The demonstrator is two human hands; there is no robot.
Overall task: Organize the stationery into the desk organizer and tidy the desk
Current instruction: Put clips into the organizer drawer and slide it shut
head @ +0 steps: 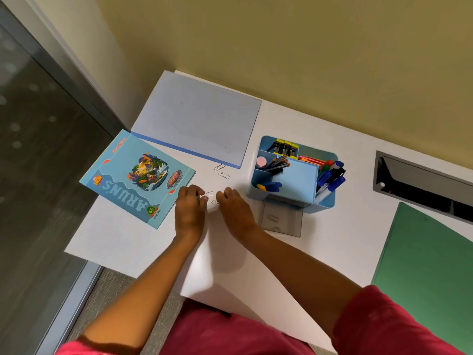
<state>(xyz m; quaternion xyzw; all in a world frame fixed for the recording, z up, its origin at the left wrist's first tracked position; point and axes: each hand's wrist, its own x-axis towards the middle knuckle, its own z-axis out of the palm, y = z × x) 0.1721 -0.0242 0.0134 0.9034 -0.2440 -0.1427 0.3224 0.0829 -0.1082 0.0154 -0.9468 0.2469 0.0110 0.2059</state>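
A light blue desk organizer [299,180] stands on the white desk [332,242], holding pencils, blue markers, an eraser and binder clips. Its clear drawer [280,220] is pulled out toward me with a couple of clips inside. My left hand [190,208] pinches a silver paper clip [209,193] at its fingertips. My right hand [234,208] rests fingers-down beside another paper clip [214,202] on the desk. Two more paper clips [222,171] lie farther back, below the notebook.
A blue illustrated booklet [135,178] lies at the desk's left edge, partly overhanging. A pale blue notebook [199,116] sits at the back left. A green folder [430,267] lies at the right, behind it a dark cable tray opening [422,183]. A yellow wall bounds the back.
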